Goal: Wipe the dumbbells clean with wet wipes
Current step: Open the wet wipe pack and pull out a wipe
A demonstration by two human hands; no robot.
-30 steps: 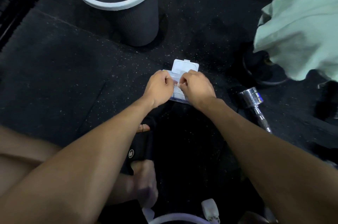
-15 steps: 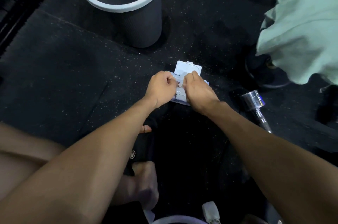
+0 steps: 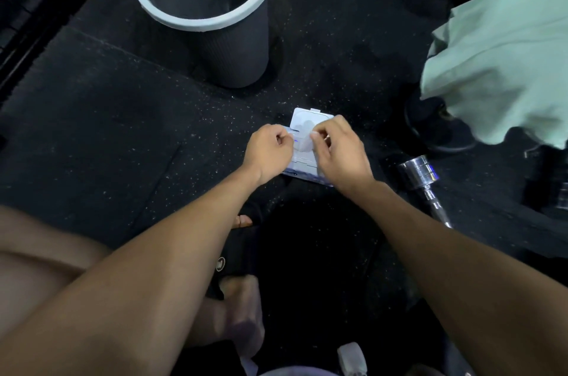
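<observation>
1. You are drawing a wipe: your left hand (image 3: 270,149) is curled on the wet wipes pack (image 3: 302,157) on the floor; your right hand (image 3: 339,151) pinches a wipe.
2. Next, pull it free and reach right to the dumbbell (image 3: 425,180).

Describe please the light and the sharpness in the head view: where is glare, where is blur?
Head view: dim overall; glare on the chrome dumbbell end; the white wipes pack is nearly washed out between the left hand and right hand; forearms near the lens are soft.
</observation>
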